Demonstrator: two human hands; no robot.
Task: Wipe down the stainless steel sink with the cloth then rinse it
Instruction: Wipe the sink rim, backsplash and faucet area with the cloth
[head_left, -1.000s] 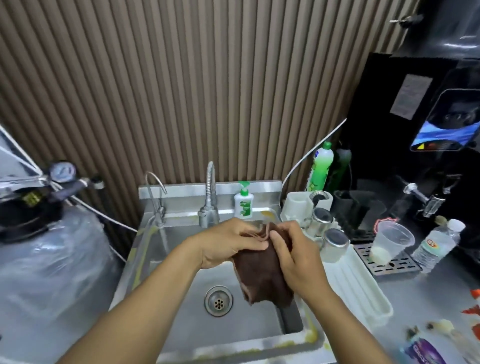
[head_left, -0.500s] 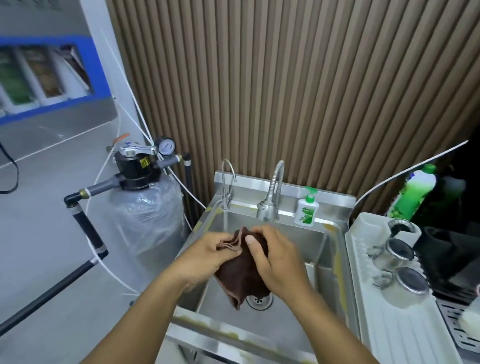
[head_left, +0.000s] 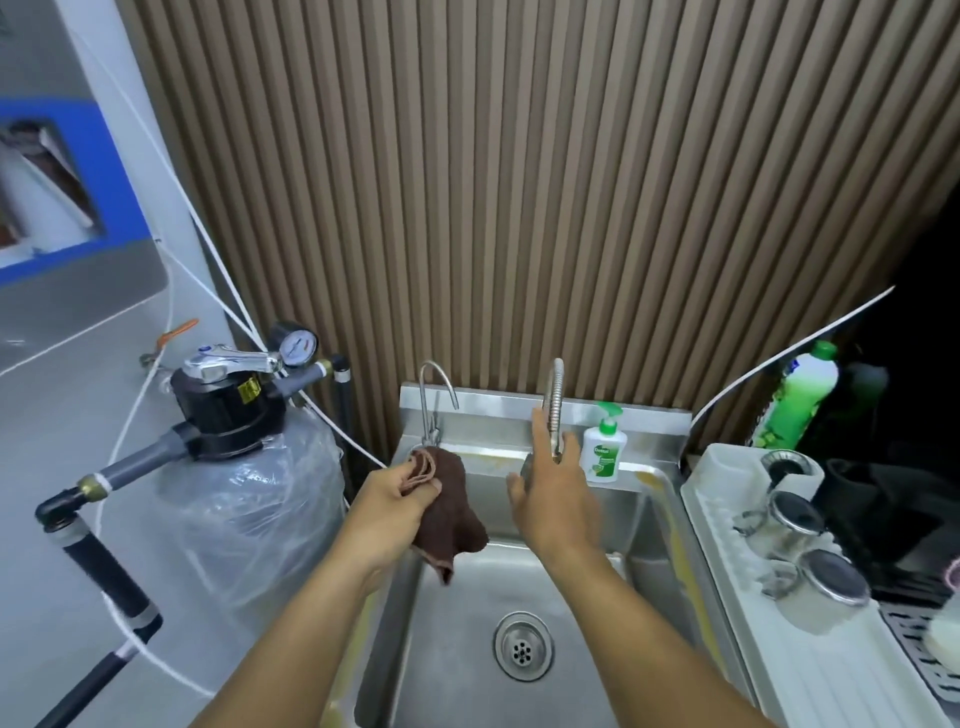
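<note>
The stainless steel sink (head_left: 452, 639) has a round drain (head_left: 522, 644) in its floor and yellowish stains along its rim. On the sink's back ledge, a thin gooseneck tap (head_left: 423, 400) rises at the left, a flexible spring faucet (head_left: 554, 395) at the middle, and a white soap pump bottle (head_left: 602, 453) stands at the right. Just right of the sink lies a white drain tray (head_left: 810, 670) carrying steel cups (head_left: 795, 519).

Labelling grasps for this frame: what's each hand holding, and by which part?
Left hand grips the brown cloth by its bunched top end; the rest hangs over the sink. Right hand holds nothing, fingers straight by the faucet.
</note>
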